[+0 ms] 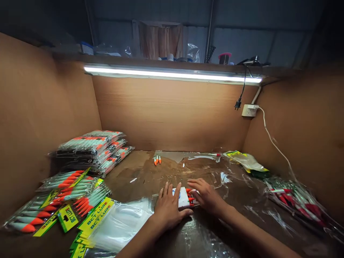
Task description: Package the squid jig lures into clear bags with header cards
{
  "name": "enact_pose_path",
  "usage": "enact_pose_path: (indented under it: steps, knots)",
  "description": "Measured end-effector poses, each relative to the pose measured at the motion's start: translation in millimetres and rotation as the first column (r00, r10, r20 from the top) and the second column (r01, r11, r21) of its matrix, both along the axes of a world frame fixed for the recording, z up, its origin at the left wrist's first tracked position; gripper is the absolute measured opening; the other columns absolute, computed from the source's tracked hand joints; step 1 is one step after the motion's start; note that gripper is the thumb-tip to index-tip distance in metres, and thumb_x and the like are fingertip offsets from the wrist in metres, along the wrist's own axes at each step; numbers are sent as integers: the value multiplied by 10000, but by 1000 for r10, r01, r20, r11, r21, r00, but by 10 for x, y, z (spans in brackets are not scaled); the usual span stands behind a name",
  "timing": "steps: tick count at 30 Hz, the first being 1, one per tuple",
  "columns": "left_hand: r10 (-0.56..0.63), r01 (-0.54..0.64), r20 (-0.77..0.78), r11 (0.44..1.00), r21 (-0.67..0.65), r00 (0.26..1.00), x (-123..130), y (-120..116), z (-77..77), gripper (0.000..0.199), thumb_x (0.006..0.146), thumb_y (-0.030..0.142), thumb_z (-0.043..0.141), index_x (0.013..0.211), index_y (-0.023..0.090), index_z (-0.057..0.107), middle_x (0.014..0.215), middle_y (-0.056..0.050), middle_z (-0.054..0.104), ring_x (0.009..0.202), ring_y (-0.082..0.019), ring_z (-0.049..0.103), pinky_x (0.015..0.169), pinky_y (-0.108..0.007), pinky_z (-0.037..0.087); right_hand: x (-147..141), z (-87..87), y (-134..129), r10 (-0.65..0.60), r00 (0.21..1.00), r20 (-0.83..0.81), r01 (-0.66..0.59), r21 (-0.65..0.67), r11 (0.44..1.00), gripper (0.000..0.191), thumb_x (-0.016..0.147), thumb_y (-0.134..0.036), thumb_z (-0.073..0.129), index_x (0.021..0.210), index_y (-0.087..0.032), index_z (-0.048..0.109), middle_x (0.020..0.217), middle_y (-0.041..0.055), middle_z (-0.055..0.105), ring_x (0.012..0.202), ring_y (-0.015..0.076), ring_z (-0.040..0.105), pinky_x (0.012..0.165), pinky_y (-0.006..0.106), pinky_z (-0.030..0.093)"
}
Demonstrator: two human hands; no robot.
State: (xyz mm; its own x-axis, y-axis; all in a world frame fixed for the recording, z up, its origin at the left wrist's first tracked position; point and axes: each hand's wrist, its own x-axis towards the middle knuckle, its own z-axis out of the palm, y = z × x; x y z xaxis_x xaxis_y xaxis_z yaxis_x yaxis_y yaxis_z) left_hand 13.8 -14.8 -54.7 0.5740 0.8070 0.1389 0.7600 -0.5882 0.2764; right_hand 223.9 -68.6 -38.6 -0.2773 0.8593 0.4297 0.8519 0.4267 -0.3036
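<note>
A small pack of fishing lures (189, 199) with orange-red ends lies between my hands, partly covered by a white card (184, 198) with a blue mark. My left hand (170, 206) is flat and spread at the card's left side, its fingers resting on or beside it. At the pack's right end, my right hand (209, 196) has its fingers stretched out and slightly bent, with the thumb close to the orange-red ends. Clear plastic bags (126, 218) with yellow BCT LURE headers (95, 216) lie left of my left hand.
Bagged lures (68, 190) lie at the left, before a stack of packed lures (91, 150). Loose lures (157, 159) sit at the back. Yellow-topped packaging (245, 161) and red-and-white lures (295, 200) are at the right. A white cable (274, 141) hangs from the outlet (249, 110).
</note>
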Motion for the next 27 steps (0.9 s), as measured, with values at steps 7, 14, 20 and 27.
enact_pose_path:
  steps: [7, 14, 20, 27]
  knots:
    - [-153, 151, -16, 986, -71, 988, -114, 71, -36, 1021, 763, 708, 592, 1569, 295, 122, 1647, -89, 85, 1510, -322, 8, 1179, -523, 165, 48, -208, -174, 93, 996, 12, -85, -294, 952, 766, 978, -548, 419, 1576, -242, 50, 1637, 73, 36, 1510, 261, 69, 1230, 476, 112]
    - [-138, 137, -12, 986, -94, 990, -100, 55, -30, 927, 807, 636, 607, 1560, 302, 180, 1636, -89, 157, 1509, -324, 33, 1180, -523, 192, 140, -280, -99, -1, 1000, -13, -4, -356, 935, 695, 976, -562, 414, 1562, -236, 228, 1625, 94, 166, 1505, 277, 117, 1218, 513, 105]
    - [-162, 159, -25, 984, -81, 986, -127, 60, -35, 890, 844, 634, 555, 1565, 301, 153, 1636, -85, 160, 1509, -312, 72, 1188, -500, 172, 123, -214, -59, -45, 998, -54, 32, -222, 975, 420, 940, -417, 555, 1312, -228, 597, 1520, 120, 427, 1424, 267, 348, 1169, 478, 274]
    - [-158, 158, -12, 987, -25, 987, -145, 42, -75, 849, 860, 621, 540, 1558, 307, 174, 1608, -105, 236, 1486, -327, 169, 1169, -499, 206, 153, -176, -108, 12, 1000, -17, -16, -279, 960, 563, 960, -506, 491, 1464, -259, 454, 1607, 95, 261, 1475, 284, 234, 1192, 495, 211]
